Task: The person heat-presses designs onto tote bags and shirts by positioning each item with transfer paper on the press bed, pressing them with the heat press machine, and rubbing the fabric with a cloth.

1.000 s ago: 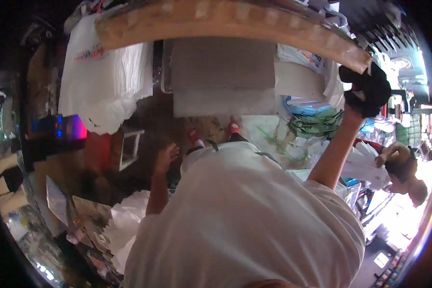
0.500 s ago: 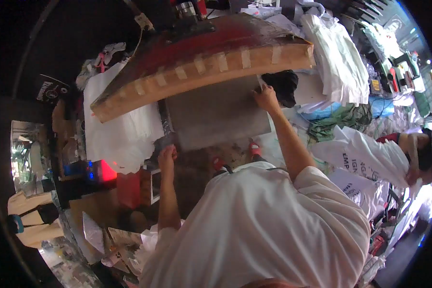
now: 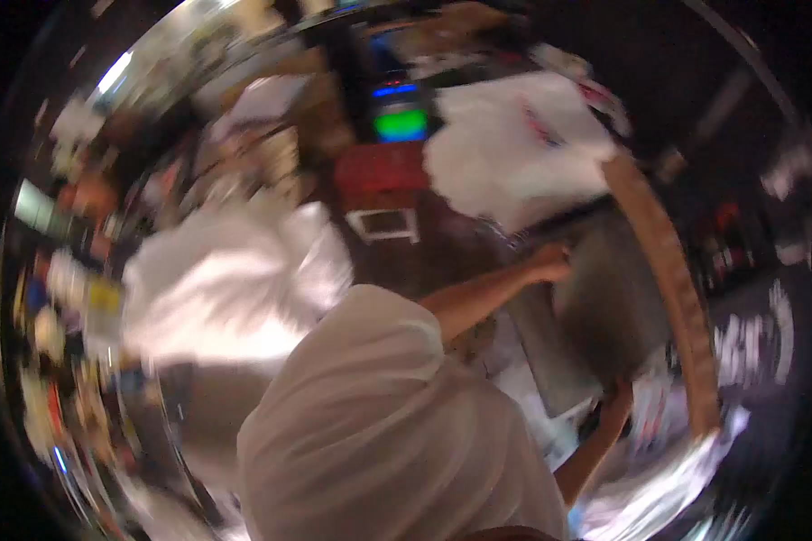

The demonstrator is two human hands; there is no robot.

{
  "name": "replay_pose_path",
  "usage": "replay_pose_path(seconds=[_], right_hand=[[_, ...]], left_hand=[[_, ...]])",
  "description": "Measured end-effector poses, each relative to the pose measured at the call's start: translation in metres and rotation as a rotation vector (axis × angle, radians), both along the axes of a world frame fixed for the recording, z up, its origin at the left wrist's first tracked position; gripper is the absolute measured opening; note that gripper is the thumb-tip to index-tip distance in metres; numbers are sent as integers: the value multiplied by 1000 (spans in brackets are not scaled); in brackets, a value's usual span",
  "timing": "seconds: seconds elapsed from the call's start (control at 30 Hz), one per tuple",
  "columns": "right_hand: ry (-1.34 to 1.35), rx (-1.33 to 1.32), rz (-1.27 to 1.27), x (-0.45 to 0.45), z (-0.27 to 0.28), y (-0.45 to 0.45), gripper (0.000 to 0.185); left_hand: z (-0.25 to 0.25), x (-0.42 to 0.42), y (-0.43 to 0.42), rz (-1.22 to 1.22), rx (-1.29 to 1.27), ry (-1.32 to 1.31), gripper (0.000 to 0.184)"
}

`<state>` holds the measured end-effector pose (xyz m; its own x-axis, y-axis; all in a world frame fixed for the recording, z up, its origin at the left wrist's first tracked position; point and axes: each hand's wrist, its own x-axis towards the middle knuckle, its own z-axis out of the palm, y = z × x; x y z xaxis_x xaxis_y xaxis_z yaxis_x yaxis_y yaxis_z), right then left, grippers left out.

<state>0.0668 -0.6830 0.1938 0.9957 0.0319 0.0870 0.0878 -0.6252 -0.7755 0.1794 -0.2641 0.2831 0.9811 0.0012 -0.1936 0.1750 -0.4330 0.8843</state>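
Dark grey sheet: a broad, flat, dark grey sheet (image 3: 618, 293) lies between the two hands, along a long, curved brown rim (image 3: 675, 270); a paler grey flat slab (image 3: 541, 347) shows along its front edge, apparently beneath it.
Left hand: the bare left hand (image 3: 551, 262) is at the sheet's left edge, toward the front left corner, fingers looking curled; blur keeps me from telling whether they grip it.
Right hand: the bare right hand (image 3: 618, 395) is by the sheet's front right corner; its fingers are too smeared to tell whether they are spread or closed on the edge.
White stack: thin white sheets with red print (image 3: 514, 153) stand just beyond the slab's left edge.
Floor side: a red box-like object (image 3: 379, 171) and a heap of crumpled white material (image 3: 235, 284) lie well apart from the slab.
Work in hand: judging by the hands, the sheet is being handled from both sides.
Handling need: shifting it would, I judge, call for an even hold at both edges, with knuckles clear of the brown rim.
Against half a second ago: the view has swung, putting the rim at the right; the left hand, then off the slab's front left corner, now reaches the sheet; the other person is out of view.
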Motion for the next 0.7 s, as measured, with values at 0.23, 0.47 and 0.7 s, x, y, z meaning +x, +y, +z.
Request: replay_pose_path(seconds=[0.23,0.47,0.7], right_hand=[[515,828,243,1,128,39,60],[266,291,827,70,95,97,67],[561,202,1051,-44,202,273,60]], left_hand=[[-22,-178,28,176,-358,144,35],[-17,-363,10,784,-584,186,47],[-45,-534,57,737,190,-195,36]])
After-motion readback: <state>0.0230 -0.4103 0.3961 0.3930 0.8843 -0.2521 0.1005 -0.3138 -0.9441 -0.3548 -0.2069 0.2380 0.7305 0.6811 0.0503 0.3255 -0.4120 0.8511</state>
